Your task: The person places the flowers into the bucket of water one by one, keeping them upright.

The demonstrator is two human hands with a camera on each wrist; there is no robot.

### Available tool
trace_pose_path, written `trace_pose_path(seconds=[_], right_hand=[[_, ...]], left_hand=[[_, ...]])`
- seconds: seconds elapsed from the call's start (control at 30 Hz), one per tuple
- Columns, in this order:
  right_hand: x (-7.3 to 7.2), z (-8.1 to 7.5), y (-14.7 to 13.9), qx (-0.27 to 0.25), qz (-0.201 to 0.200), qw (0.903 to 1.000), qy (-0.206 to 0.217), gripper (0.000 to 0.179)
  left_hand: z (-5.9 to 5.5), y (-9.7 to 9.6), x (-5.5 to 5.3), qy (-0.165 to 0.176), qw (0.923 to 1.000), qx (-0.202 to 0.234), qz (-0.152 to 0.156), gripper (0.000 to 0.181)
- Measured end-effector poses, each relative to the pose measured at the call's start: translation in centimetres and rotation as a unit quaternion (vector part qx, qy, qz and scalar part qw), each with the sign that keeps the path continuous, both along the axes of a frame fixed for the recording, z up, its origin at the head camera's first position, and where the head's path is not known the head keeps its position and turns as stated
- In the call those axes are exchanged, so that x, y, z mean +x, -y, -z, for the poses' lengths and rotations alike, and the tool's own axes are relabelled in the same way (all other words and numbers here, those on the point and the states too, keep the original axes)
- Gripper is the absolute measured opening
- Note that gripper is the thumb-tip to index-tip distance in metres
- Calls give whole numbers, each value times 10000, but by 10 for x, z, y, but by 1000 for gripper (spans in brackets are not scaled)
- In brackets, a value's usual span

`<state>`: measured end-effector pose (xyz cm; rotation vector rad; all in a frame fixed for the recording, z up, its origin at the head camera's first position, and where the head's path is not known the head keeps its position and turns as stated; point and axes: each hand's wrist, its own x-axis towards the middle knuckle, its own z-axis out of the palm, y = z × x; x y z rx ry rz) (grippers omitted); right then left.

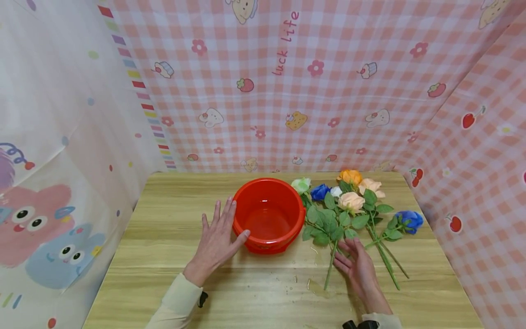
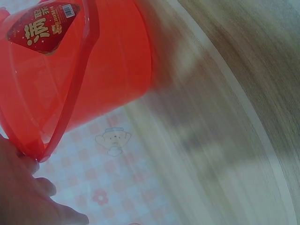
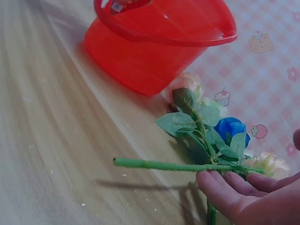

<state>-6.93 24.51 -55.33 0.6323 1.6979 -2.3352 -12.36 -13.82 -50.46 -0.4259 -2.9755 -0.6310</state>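
Observation:
A red plastic bucket (image 1: 267, 249) stands upright near the middle of the table. My left hand (image 1: 218, 242), fingers spread and fairly straight, rests against the left side of its rim. To the bucket's right lie several artificial roses: an orange rose (image 1: 350, 177), peach roses (image 1: 351, 202), a pale green rose (image 1: 301, 184) and blue roses (image 1: 410, 221). My right hand (image 1: 359, 265) is palm up at the near end of the bunch. Its fingertips touch a green stem (image 3: 159, 165) from below, with the thumb apart in the right wrist view.
Wet drops (image 1: 316, 288) spot the wooden table (image 1: 172, 196) in front of the roses. Loose green stems (image 1: 386, 262) point toward the near right. A pink checked cloth (image 1: 263, 105) hangs behind the table, and a white printed cloth (image 1: 74, 160) on the left.

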Motion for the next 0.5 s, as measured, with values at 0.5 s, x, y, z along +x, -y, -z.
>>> trace_pose_path(seconds=[0.5], right_hand=[[-8, -2, -1, -894, 448, 9949, 98, 39]], left_hand=[[2, 0, 0, 34, 10000, 53, -10, 93]])
